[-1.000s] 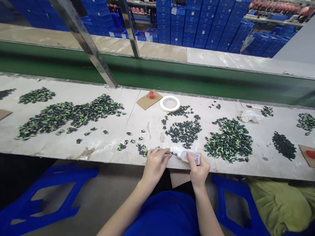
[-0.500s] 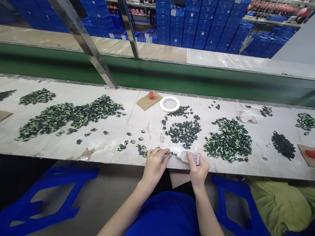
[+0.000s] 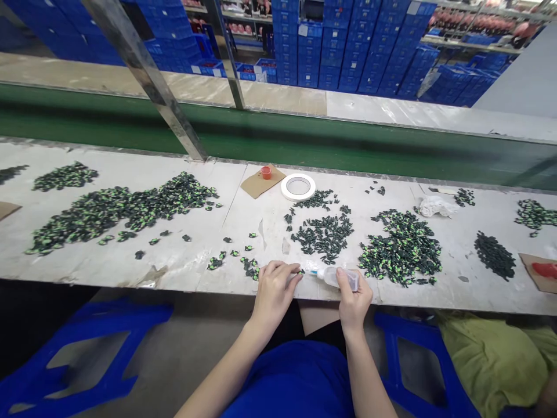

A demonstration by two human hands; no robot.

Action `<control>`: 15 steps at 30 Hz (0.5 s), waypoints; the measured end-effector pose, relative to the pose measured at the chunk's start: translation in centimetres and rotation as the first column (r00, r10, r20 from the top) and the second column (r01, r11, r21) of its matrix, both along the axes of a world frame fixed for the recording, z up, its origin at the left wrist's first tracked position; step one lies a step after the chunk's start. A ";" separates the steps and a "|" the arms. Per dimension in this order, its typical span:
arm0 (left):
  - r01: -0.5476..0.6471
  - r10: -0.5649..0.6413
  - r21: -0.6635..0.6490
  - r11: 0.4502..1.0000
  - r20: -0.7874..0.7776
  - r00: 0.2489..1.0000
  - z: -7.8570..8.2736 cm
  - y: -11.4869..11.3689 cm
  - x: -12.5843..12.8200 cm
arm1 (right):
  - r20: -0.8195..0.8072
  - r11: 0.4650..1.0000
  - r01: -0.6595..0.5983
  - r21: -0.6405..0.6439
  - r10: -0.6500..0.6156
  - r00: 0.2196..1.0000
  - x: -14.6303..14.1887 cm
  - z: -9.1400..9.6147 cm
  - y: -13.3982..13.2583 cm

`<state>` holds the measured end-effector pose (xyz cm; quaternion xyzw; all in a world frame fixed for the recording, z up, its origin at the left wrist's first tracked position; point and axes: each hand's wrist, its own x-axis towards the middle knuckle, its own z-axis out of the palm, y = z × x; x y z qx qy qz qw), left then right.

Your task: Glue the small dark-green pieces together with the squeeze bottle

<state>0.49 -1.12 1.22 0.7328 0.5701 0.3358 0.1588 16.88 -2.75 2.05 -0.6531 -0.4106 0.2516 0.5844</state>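
Observation:
At the near edge of the white workbench [image 3: 183, 264], my left hand [image 3: 275, 289] pinches a small dark-and-green part [image 3: 301, 271] between its fingertips. My right hand [image 3: 353, 301] is closed round a small clear squeeze bottle [image 3: 337, 277], lying sideways with its nozzle pointing left at the held part. Just beyond lie a pile of dark parts [image 3: 324, 235] and a pile of green-and-dark parts [image 3: 402, 248]. A few loose parts [image 3: 248, 264] are scattered left of my left hand.
A roll of white tape [image 3: 298, 187] and a red cap [image 3: 266, 172] on cardboard sit further back. A long heap of green parts [image 3: 117, 209] lies left. A crumpled white cloth [image 3: 435, 205] and more piles lie right. Blue stools [image 3: 87, 348] stand below; a green conveyor [image 3: 304, 139] runs behind.
The hands keep their hold; my right hand and the bottle have shifted slightly right. The view has tilted a little.

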 end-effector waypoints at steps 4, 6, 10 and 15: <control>0.018 -0.016 0.044 0.999 -0.038 0.999 -0.2 0.2 0.0 | -0.135 0.996 0.012 0.087 -0.001 0.991 0.4 0.3 0.2; 0.014 -0.012 0.054 0.998 -0.040 0.999 -0.2 0.3 0.1 | -0.119 0.993 -0.033 0.113 0.047 0.992 0.1 0.5 0.5; 0.012 -0.011 0.026 1.000 -0.032 0.999 0.3 0.0 0.1 | -0.086 0.976 -0.196 0.099 0.204 0.975 -1.9 0.2 1.7; -0.057 0.057 -0.011 0.998 -0.036 0.998 0.7 -0.9 -1.6 | 0.114 0.940 -0.340 0.034 0.334 0.936 -4.8 -0.7 3.5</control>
